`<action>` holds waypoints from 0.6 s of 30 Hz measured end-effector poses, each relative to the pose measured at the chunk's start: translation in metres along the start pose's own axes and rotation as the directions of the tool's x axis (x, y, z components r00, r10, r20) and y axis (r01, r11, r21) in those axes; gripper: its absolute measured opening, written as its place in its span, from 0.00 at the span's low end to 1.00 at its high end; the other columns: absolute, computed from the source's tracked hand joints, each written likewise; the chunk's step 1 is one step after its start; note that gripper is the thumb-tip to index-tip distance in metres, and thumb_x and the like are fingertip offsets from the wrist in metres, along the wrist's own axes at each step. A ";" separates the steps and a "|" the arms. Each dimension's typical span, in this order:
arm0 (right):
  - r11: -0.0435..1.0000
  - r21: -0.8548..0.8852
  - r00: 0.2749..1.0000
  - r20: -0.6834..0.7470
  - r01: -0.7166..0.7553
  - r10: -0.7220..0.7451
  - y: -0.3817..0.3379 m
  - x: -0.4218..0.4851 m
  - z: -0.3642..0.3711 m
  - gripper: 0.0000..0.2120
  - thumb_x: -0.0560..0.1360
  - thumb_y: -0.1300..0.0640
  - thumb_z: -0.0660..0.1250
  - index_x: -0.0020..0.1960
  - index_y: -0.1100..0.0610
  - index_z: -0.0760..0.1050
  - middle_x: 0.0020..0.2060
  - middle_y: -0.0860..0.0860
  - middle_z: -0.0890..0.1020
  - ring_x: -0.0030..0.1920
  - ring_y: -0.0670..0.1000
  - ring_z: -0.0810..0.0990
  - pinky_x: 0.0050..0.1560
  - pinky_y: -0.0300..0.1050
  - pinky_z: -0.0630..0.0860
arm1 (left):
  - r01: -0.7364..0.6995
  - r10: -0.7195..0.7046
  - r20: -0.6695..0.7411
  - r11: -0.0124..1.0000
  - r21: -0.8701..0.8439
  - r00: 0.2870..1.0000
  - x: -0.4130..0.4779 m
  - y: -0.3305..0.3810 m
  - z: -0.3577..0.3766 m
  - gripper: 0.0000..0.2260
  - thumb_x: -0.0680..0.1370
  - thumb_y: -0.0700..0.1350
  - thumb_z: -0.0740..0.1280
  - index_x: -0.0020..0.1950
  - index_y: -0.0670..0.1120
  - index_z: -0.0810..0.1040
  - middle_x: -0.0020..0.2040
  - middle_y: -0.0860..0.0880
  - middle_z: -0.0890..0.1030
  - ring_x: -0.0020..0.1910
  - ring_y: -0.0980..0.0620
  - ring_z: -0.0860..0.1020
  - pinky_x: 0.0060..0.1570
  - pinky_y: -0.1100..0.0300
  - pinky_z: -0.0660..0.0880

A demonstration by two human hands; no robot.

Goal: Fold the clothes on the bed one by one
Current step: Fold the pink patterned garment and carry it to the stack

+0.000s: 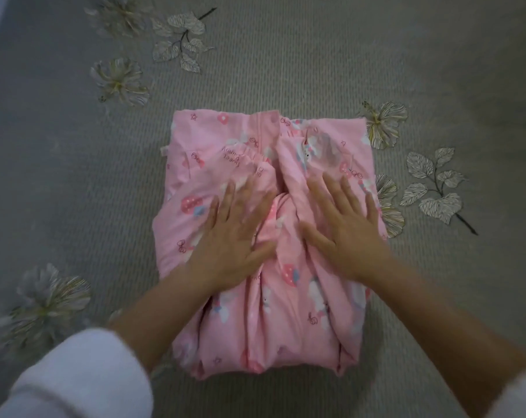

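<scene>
A pink printed garment (285,309), with mushrooms and white animals on it, lies folded into a rough rectangle in the middle of the bed. Both sides are folded inward and meet along a wrinkled centre seam. My left hand (234,233) lies flat on the left half with fingers straight and spread. My right hand (346,224) lies flat on the right half, fingers spread likewise. Both palms press on the cloth and neither grips it.
The bed is covered by a grey ribbed bedspread (316,55) with embroidered flowers and leaves. My white sleeves (74,378) show at the bottom corners. A pale strip at the top left may be the bed's edge.
</scene>
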State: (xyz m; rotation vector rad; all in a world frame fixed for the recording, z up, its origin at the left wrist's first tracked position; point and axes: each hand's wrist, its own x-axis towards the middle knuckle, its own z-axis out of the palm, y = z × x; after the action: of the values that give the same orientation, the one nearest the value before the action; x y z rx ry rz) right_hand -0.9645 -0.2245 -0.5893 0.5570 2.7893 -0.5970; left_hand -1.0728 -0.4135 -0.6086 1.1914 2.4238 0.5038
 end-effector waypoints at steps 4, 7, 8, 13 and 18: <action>0.968 -0.059 0.969 -0.031 0.243 -0.245 0.000 -0.104 0.016 0.38 0.73 0.28 0.52 0.78 0.42 0.48 0.78 0.49 0.49 0.78 0.56 0.47 0.72 0.59 0.48 | -0.197 0.197 0.016 0.967 0.160 0.980 -0.096 0.000 0.004 0.36 0.73 0.66 0.59 0.78 0.57 0.53 0.79 0.46 0.49 0.77 0.37 0.45 0.71 0.39 0.45; 0.909 -0.225 0.936 0.107 0.352 -0.336 0.001 -0.143 0.045 0.46 0.67 0.26 0.60 0.78 0.44 0.50 0.78 0.58 0.51 0.76 0.65 0.48 0.68 0.66 0.53 | -0.248 0.210 0.157 0.926 0.284 0.965 -0.137 -0.002 0.020 0.42 0.65 0.68 0.65 0.77 0.60 0.56 0.79 0.43 0.51 0.76 0.34 0.48 0.69 0.33 0.48; 0.897 -0.255 0.932 0.134 0.362 -0.338 0.001 -0.144 0.051 0.48 0.65 0.27 0.63 0.78 0.44 0.50 0.77 0.60 0.51 0.75 0.67 0.48 0.68 0.68 0.52 | -0.245 0.194 0.187 0.921 0.304 0.963 -0.140 -0.002 0.024 0.44 0.63 0.68 0.67 0.77 0.60 0.55 0.79 0.42 0.51 0.76 0.33 0.48 0.68 0.32 0.49; 0.908 -0.310 0.947 0.241 0.283 -0.213 -0.005 -0.116 0.057 0.53 0.60 0.33 0.74 0.77 0.43 0.51 0.76 0.63 0.52 0.73 0.72 0.54 0.63 0.74 0.64 | -0.139 0.006 0.296 0.891 0.432 0.955 -0.126 0.011 0.032 0.55 0.55 0.50 0.79 0.77 0.56 0.54 0.77 0.37 0.53 0.72 0.26 0.54 0.62 0.26 0.61; 0.953 -0.143 0.917 0.341 0.267 -0.206 -0.005 -0.104 0.038 0.40 0.75 0.46 0.66 0.76 0.36 0.43 0.78 0.56 0.49 0.75 0.64 0.56 0.69 0.59 0.63 | -0.112 -0.063 0.419 0.918 0.381 0.906 -0.108 0.021 0.018 0.44 0.70 0.44 0.66 0.76 0.58 0.39 0.78 0.43 0.36 0.76 0.35 0.49 0.71 0.41 0.58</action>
State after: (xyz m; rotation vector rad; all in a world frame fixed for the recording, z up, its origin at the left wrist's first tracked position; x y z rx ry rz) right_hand -0.8675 -0.2781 -0.5897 0.0692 2.5739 -0.4190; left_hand -0.9896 -0.4861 -0.5936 1.3252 2.1776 -0.2488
